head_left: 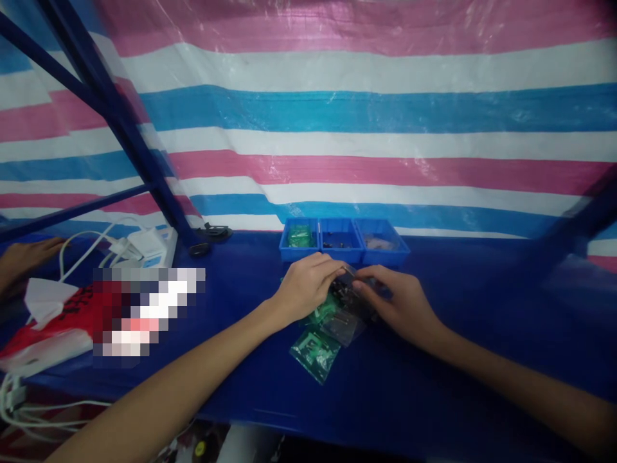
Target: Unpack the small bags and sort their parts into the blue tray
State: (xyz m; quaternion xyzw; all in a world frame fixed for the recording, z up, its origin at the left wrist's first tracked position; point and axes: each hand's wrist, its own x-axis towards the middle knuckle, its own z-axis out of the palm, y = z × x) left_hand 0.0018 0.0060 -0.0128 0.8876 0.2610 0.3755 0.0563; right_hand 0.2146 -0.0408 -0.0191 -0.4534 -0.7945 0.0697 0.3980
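Where striped pink, white and blue plastic sheeting (337, 109) hung behind the workplace, a blue tabletop (409, 399) stretched out below it, with dark blue frame bars (139, 161) rising at the left. Three blue bins stood side by side near the back edge of the tabletop: the left bin (299, 255) held green packets (301, 236), the middle bin (341, 254) a few small dark pieces (332, 244), and the right bin (385, 258) pale, translucent material (380, 242).

In front of the bins, the right hand (407, 302) pinched the edge of a clear plastic bag (350, 272) between thumb and forefinger. The left hand (306, 286) met it from the other side, fingers bent and bunched together; whether they gripped the bag could not be told. Just below the hands lay small black pieces (343, 292), another clear bag (341, 325) and, nearest the front, a flat green packet (315, 354).

On the left side were a white power strip (166, 247) with cables, a red package (72, 315) and a co-worker's hand (29, 260).
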